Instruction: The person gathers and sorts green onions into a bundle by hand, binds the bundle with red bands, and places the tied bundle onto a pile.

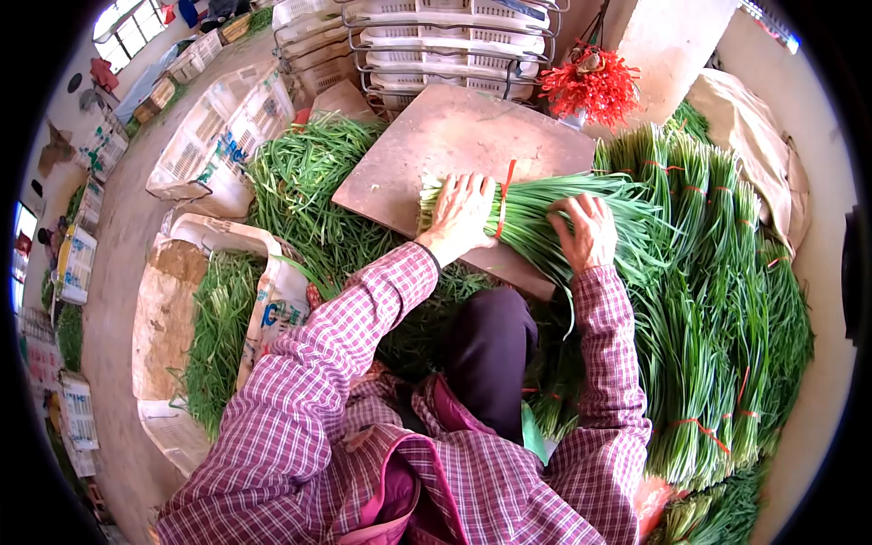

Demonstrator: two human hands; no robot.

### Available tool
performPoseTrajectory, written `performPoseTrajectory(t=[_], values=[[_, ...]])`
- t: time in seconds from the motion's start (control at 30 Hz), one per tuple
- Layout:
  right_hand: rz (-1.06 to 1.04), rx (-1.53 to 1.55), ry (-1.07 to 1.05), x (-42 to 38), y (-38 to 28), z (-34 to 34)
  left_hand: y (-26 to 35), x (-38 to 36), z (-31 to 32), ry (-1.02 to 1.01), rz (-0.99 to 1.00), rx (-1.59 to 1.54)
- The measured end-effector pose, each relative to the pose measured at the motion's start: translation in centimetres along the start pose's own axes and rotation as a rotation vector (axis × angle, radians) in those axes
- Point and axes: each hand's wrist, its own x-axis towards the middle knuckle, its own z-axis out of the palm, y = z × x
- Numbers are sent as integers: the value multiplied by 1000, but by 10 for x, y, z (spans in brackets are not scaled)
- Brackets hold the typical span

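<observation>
On the wooden board (481, 132) lies a bundle of long green leafy stalks (545, 213), pale ends to the left, with a red band (503, 204) around it. My left hand (461, 211) is wrapped over the pale end, just left of the band. My right hand (586, 229) rests on the green leaves right of the band, its fingers curled; whether they grip any leaves is hard to tell. Tied bundles (699, 272) of the same greens are stacked close to the right of my right hand.
Loose greens (304, 177) heap left of the board. A white crate (263, 238) holding greens stands lower left, another crate (218, 136) behind it. Stacked crates (445, 41) rise beyond the board. Red ties (592, 86) hang by a pillar (677, 54); a beige cloth (749, 136) is far right.
</observation>
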Motion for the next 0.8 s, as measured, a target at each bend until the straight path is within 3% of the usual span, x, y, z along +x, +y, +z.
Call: performPoseTrajectory(t=[0.07,0.27,0.47,0.6,0.67,0.7,0.8], values=[[-47,-41,-93,-6,-5,1,-1,0,2,38,9,12],[-46,-90,-50,-12,-17,3,-1,-3,1,-6,-32,-11],[172,-8,-30,-57,-9,39,2,-10,11,90,-15,107],[214,14,-229,-32,-16,1,2,-12,8,88,2,81],[166,-49,-38,-7,-31,-13,1,-8,14,78,-3,108],[209,47,-10,6,-40,-14,9,-9,-4,-45,-44,122],[191,293,4,35,-56,18,8,-8,-9,-91,-50,4]])
